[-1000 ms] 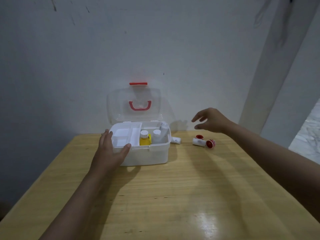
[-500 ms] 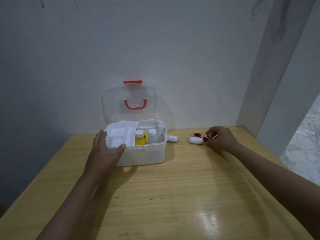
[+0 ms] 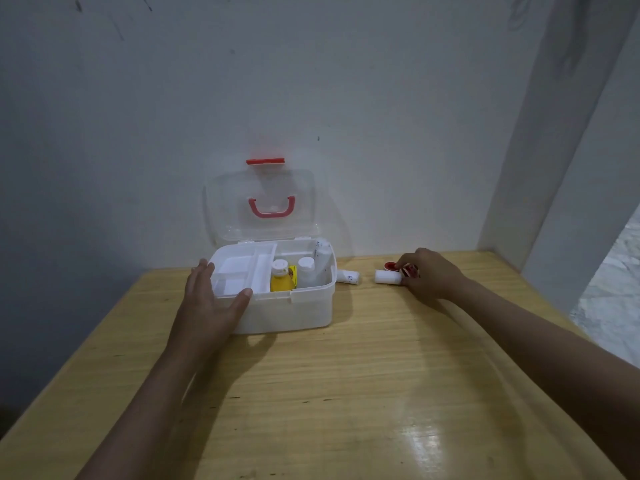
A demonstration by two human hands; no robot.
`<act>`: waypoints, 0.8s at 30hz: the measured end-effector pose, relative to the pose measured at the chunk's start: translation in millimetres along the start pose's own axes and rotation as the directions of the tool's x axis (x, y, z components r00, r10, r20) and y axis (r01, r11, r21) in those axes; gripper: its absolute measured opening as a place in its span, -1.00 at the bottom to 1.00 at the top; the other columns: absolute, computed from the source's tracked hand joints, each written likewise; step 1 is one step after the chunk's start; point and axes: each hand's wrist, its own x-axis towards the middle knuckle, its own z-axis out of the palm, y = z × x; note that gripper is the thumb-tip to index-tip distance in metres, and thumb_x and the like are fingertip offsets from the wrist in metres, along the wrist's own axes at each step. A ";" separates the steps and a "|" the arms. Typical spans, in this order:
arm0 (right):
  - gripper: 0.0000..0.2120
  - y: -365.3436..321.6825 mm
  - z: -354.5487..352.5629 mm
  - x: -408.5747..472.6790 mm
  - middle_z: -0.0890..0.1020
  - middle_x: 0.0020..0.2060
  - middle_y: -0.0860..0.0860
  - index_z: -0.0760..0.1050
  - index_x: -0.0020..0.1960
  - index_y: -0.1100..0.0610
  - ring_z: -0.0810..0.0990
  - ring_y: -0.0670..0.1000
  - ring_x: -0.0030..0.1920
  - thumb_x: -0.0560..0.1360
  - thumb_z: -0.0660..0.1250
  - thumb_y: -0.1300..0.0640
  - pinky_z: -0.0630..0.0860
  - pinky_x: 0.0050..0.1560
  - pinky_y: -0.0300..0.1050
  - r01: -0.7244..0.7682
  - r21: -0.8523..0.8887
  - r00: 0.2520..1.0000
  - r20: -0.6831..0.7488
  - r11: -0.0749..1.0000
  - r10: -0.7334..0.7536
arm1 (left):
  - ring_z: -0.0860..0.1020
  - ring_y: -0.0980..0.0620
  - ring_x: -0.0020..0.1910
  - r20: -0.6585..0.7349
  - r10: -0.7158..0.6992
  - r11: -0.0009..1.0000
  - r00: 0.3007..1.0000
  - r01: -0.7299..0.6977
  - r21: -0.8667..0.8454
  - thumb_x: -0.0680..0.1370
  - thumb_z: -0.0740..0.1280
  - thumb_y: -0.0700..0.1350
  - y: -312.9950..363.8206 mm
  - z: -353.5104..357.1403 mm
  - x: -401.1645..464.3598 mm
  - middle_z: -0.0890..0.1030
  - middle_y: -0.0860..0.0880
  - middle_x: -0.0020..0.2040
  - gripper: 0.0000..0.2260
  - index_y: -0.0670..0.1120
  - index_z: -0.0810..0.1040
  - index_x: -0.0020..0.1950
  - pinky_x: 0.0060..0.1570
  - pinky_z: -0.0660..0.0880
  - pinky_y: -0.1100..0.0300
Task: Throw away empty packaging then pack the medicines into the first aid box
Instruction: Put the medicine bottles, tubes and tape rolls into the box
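Observation:
The white first aid box [image 3: 304,313] stands open on the wooden table [image 3: 346,393], its clear lid with a red handle leaning on the wall. Inside are a yellow bottle [image 3: 281,279], a white bottle [image 3: 306,276] and a tall white tube [image 3: 322,258]. My left hand [image 3: 211,306] rests flat against the box's front left corner, fingers apart. To the right lie a small white bottle [image 3: 349,277], a white roll [image 3: 387,277] and a red-capped piece [image 3: 390,265]. My right hand [image 3: 431,277] has its fingers closed around a small red and white item [image 3: 410,270] beside the roll.
The table sits in a corner, with a grey wall [image 3: 311,98] behind and a white pillar [image 3: 554,150] at the right. A lighter floor [image 3: 613,289] shows past the table's right edge. Bare tabletop lies in front of the box.
My right hand came down from above the table onto the small items right of the box and closed on the red and white one. The left hand stayed on the box.

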 end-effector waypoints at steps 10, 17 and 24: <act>-0.76 -7.1 3.5 6.4 0.50 -0.04 0.05 0.54 0.16 -0.05 0.51 0.02 -0.13 0.51 0.29 0.02 0.47 -0.16 -0.09 0.010 -0.025 0.999 0.048 1.000 -0.009 | 0.16 -0.10 0.50 0.000 -0.006 1.000 1.000 0.006 -0.012 0.44 0.37 0.15 0.1 -0.8 -0.4 0.09 -0.01 0.56 -0.26 0.00 0.11 0.51 0.30 0.34 -0.16; -0.80 -8.8 0.0 1.9 0.58 -0.08 0.06 0.59 0.01 0.03 0.51 0.00 -0.13 0.45 0.37 -0.05 0.43 -0.21 -0.10 -0.020 0.059 1.000 -0.006 0.998 0.020 | 0.12 -0.06 0.51 -0.005 0.012 1.000 1.000 -0.012 -0.010 0.46 0.36 0.11 1.9 -2.1 -2.5 0.08 -0.01 0.56 -0.28 -0.04 0.11 0.51 0.35 0.28 -0.10; -0.76 -23.9 -23.8 -14.1 0.66 -0.20 0.02 0.63 -0.07 0.04 0.59 -0.05 -0.23 0.39 0.44 -0.10 0.46 -0.22 -0.15 -0.026 0.244 0.997 -0.058 0.969 0.042 | 0.13 -0.07 0.51 0.012 0.013 1.000 1.000 -0.013 -0.010 0.45 0.36 0.13 -0.8 -2.9 -0.7 0.08 -0.01 0.56 -0.28 -0.04 0.11 0.50 0.34 0.30 -0.13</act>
